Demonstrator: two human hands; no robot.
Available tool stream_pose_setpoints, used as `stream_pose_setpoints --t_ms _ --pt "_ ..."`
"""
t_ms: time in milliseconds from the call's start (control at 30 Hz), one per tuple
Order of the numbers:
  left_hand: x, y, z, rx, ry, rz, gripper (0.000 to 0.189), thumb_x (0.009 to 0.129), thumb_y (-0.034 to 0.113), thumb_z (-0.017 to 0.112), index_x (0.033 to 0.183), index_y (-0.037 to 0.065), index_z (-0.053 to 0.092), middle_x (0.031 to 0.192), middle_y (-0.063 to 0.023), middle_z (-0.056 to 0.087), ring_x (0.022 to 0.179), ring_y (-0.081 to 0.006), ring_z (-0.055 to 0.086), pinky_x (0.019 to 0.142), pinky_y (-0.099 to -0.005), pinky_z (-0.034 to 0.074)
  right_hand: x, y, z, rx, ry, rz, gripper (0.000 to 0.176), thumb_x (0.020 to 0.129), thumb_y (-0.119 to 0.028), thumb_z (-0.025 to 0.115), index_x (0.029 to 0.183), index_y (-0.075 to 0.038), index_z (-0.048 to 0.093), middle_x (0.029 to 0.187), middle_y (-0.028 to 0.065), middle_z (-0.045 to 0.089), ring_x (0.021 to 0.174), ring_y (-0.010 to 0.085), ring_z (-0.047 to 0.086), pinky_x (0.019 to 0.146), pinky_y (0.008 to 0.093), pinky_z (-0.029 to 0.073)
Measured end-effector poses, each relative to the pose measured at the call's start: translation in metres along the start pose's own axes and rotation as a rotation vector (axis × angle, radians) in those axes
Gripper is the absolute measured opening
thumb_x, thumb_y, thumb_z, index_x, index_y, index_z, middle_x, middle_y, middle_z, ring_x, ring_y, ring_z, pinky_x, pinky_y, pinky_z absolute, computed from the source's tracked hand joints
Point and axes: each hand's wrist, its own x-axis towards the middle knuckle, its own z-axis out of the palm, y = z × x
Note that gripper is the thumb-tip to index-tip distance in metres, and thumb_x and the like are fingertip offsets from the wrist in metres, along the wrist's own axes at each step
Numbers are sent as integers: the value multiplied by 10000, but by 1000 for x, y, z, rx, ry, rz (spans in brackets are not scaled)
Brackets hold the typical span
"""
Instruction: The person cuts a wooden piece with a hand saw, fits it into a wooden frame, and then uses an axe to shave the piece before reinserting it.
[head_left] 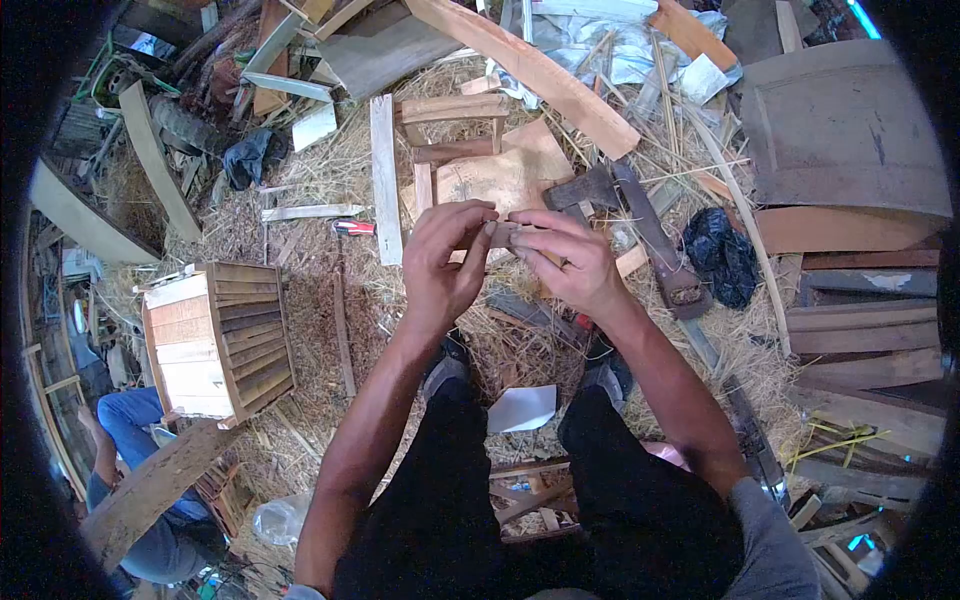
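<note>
My left hand (447,258) and my right hand (575,262) meet in front of me above the ground, fingertips pinched close together. Between them is a small greyish piece (503,234), too small to name and partly covered by the fingers. A ring shows on my right hand. Just beyond the hands lies a pale wooden block (480,178), with a small wooden frame (452,108) at its far side. To the right of the block is a dark metal tool head (585,188), beside a long dark wooden piece (660,240).
A slatted wooden crate (215,340) stands at left, near another person (150,520). A red-handled tool (353,228), a black plastic bag (720,257) and white paper (522,408) lie on straw and shavings. Stacked boards (865,330) line the right; a long plank (530,75) crosses the far side.
</note>
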Motion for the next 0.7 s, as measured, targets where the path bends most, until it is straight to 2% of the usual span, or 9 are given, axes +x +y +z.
stream_pose_setpoints --t_ms 133,233,333,367,467,567,633,700 --pt "0 -5 -3 34 -51 63 164 842 -19 726 997 32 742 949 -97 725 847 -211 674 705 -306 587 5 1 -4 100 -25 -13 215 808 41 730 1013 -15 766 1181 147 708 1111 285 683 942 362 538" --pt "0 -4 -3 20 -99 51 160 836 0 743 991 39 748 896 -84 723 830 -204 670 698 -313 562 7 15 -4 48 -24 -70 150 844 -66 751 993 -46 755 1199 120 707 1130 266 676 948 364 534" --pt "-2 -3 -2 -26 -93 -38 160 829 16 756 985 51 753 856 -69 723 820 -197 670 691 -324 527 4 8 -1 264 -14 129 127 875 -89 744 984 -39 703 1210 116 707 1157 254 664 975 369 515" --pt "-3 -3 -1 -46 -85 -77 160 827 20 760 982 57 755 843 -63 722 818 -195 671 689 -329 515 2 8 0 282 -7 131 125 875 -58 735 983 -39 674 1211 124 704 1161 247 657 981 370 510" --pt "-1 -4 -6 44 -162 -58 166 828 2 764 989 41 755 916 -84 740 862 -205 683 751 -326 533 -1 9 3 327 8 151 154 882 0 717 977 -47 606 1216 140 694 1170 229 641 998 371 494" --pt "-1 -5 -1 15 -100 27 132 809 37 771 934 77 752 836 -40 729 816 -214 677 736 -355 482 -2 8 2 359 8 195 136 895 -32 716 956 -59 597 1226 132 695 1178 224 637 1016 370 478" --pt "0 -5 -1 43 -97 67 117 808 40 771 916 77 746 850 -40 732 822 -220 678 748 -358 481 0 4 0 384 16 215 105 903 -77 718 929 -55 619 1233 119 702 1194 229 637 1033 371 466" --pt "0 -6 0 73 -98 94 107 808 38 768 904 76 739 857 -43 732 826 -227 678 753 -362 481 0 6 0 365 1 194 135 897 -42 716 946 -61 591 1232 138 693 1186 213 629 1034 368 460"
